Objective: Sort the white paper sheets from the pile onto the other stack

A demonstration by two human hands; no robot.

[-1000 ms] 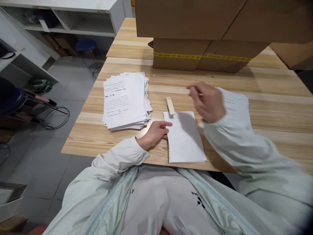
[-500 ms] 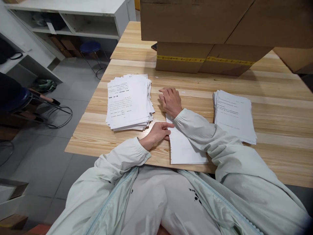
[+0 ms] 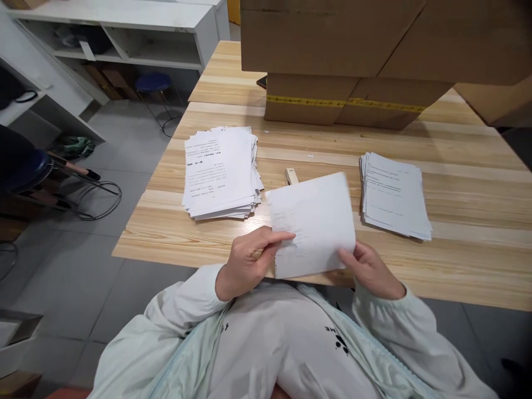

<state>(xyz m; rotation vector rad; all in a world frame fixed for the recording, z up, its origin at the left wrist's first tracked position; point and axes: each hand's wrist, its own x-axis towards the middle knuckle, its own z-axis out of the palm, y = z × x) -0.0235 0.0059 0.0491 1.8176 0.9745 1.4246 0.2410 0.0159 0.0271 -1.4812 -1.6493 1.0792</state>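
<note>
Printed sheets of paper (image 3: 311, 221) are held, partly raised, over the table's front edge. My right hand (image 3: 374, 270) is closed on their lower right corner, thumb on top and fingers underneath. At the left edge, my left hand (image 3: 251, 257) pinches the sheets, its index finger stretched across the printed face; its other fingers are partly hidden. Just beyond the upper edge lies a small cream stapler (image 3: 291, 176), partly covered by the paper and touched by neither hand.
An uneven pile of printed sheets (image 3: 220, 177) lies to the left, and a neater stack (image 3: 394, 197) to the right. Large cardboard boxes (image 3: 307, 97) stand at the back of the wooden table (image 3: 162, 221). A blue stool (image 3: 153, 83) is on the floor beyond.
My right hand has left the spot where the stapler lies and taken the sheets' right corner. The sheets are now lifted and turned; my left hand has come nearer my body.
</note>
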